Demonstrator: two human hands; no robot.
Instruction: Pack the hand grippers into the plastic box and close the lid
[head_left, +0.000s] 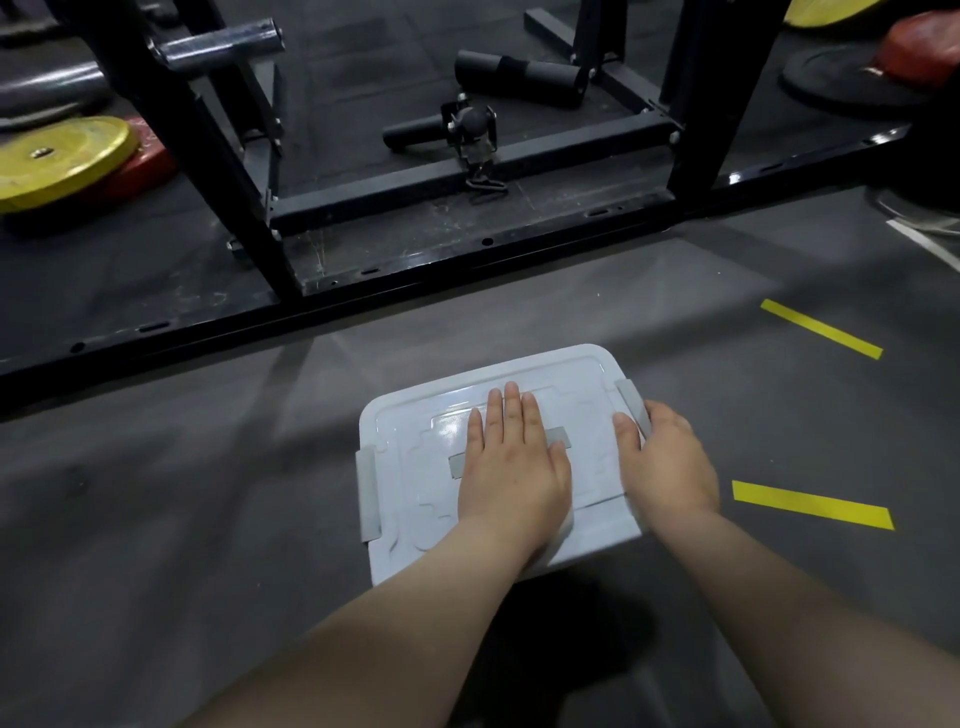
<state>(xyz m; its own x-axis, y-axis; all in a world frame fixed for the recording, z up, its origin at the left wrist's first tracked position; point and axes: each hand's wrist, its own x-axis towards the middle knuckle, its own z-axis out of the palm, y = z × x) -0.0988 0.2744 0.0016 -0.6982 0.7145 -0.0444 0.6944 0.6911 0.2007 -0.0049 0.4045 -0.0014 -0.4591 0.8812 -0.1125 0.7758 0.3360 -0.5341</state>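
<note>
White rectangular plastic box (400, 566) on grey floor (208, 519), white lid (415, 431) on, contents hidden beneath. Left hand (511, 467) flat on lid centre, fingers straight, pressing. Right hand (667, 462) curled round grey side latch (629, 397) at right edge, fingertips hidden.

Left hand (511, 467) flat, palm down, fingers straight on lid (415, 441). Right hand (667, 462) curled round latch (631, 395).

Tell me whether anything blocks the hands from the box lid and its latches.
Nothing visible does. The left hand lies flat on the lid, the right hand grips the right latch, and the left latch stands uncovered.
</note>
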